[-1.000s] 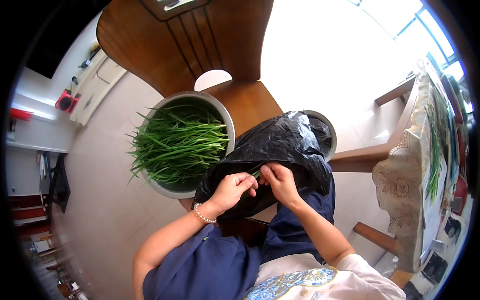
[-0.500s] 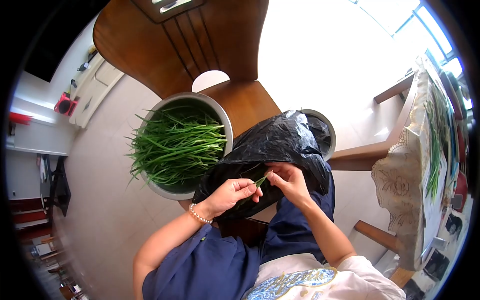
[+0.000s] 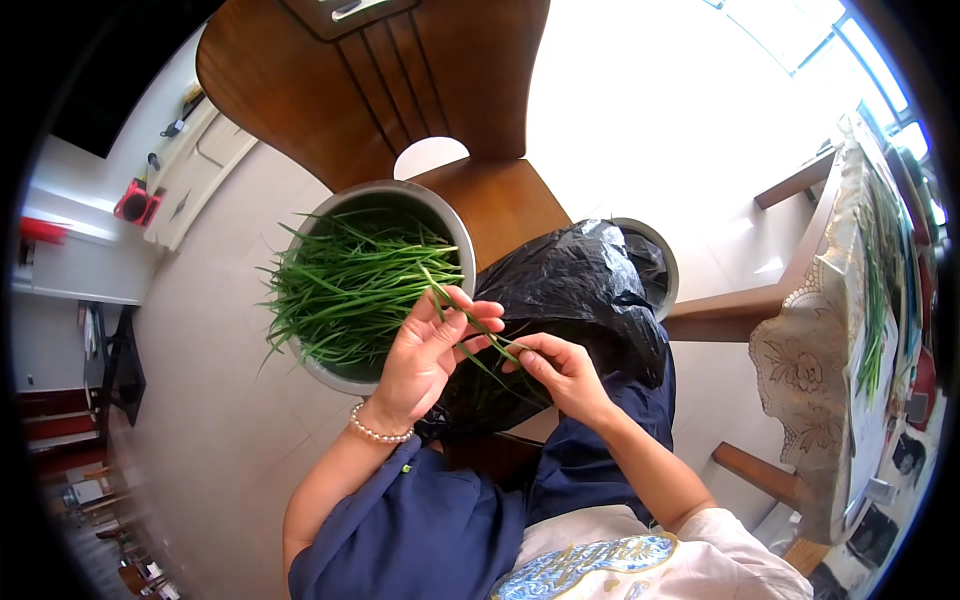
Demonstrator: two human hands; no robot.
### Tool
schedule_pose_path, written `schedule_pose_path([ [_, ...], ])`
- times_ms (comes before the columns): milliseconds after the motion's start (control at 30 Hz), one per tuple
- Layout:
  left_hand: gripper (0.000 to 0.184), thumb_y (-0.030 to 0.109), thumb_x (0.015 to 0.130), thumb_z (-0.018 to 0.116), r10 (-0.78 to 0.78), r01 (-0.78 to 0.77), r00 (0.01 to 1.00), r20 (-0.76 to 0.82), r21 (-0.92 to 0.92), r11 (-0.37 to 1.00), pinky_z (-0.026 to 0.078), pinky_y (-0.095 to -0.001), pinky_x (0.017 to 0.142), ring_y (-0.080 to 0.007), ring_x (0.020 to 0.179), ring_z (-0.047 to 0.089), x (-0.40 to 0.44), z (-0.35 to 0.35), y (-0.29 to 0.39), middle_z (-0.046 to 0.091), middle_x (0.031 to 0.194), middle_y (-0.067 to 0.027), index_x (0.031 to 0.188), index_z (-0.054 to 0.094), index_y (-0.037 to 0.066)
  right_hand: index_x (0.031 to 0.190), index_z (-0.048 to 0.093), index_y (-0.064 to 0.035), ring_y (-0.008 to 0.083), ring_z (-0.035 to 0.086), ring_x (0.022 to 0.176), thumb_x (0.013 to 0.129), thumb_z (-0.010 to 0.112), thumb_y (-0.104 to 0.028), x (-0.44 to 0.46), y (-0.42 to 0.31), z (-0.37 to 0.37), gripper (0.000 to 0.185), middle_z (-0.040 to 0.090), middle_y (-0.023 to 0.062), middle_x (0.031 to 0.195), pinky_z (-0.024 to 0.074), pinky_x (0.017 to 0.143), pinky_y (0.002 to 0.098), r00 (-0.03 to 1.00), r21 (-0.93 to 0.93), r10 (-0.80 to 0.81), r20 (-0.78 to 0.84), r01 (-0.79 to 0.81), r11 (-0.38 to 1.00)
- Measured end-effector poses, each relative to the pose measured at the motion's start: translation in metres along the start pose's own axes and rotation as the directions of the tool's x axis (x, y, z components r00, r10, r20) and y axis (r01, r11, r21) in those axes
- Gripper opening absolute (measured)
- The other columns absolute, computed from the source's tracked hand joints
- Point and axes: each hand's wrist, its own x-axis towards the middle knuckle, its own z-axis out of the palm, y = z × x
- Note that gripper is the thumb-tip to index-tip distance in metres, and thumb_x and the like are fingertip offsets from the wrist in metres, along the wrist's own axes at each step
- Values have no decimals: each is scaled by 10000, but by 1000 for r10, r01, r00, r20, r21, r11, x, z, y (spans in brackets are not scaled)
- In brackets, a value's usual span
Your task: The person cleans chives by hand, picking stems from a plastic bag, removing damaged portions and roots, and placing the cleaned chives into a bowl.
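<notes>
stalks (image 3: 492, 338) are stretching above the black bag (image 3: 565, 275). the left hand (image 3: 415, 368) is pinching them, other fingers half open; the right hand (image 3: 568, 378), nearly closed, is pinching them also. a metal bowl (image 3: 467, 232) is holding greens (image 3: 360, 290) beside the bag.

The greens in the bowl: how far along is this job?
Partway, it seems. A thick heap already fills the bowl. In hand: a few stalks between the left hand and right hand. Perhaps left: whatever the bag holds, amount hidden.
</notes>
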Motion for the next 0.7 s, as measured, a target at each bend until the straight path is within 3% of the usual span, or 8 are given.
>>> schedule_pose_path([
  [33,125,166,935,464,22,-23,999,-48,-18,1000,448,-341,867,-193,996,556,0,-2,1,579,1087,-111,1052,496,136,1065,575,26,118,582,853,910,501,-85,1,2,1,205,620,52,946,452,786,237,998,111,50,-31,-46,993],
  [67,130,161,937,457,47,-48,996,-76,-18,999,449,-337,863,-190,999,555,-1,-4,4,573,1107,-103,1061,492,143,1037,579,38,98,577,781,923,479,-86,2,5,2,196,624,35,884,457,738,216,997,99,45,-63,-38,994],
  [200,125,176,934,472,143,-156,966,-214,-44,987,438,-334,864,-182,988,560,-3,-13,8,585,1099,-93,1055,497,157,1060,576,42,90,573,814,921,496,-109,1,21,-12,220,629,51,867,456,778,221,993,55,95,-71,-91,994],
  [300,123,175,933,474,145,-161,960,-238,-50,986,440,-334,859,-181,982,562,-4,-19,5,585,1098,-91,1053,498,159,1052,588,39,94,569,775,925,499,-163,-3,24,-17,255,632,64,840,457,773,230,977,160,155,-145,-131,978],
  [433,151,153,938,455,162,-180,959,-234,-57,982,461,-329,849,-184,993,559,-3,-23,3,566,1122,-89,1081,502,150,1058,583,42,98,558,756,928,489,-156,-10,15,-23,254,629,66,825,462,735,232,976,95,159,-150,-146,985],
  [700,145,159,937,459,154,-165,961,-231,-27,986,464,-324,841,-182,981,564,-2,-22,2,571,1110,-88,1077,498,154,1075,583,29,102,572,792,868,545,-100,-18,11,-27,247,648,73,859,455,765,235,994,146,87,-66,-77,986],
])
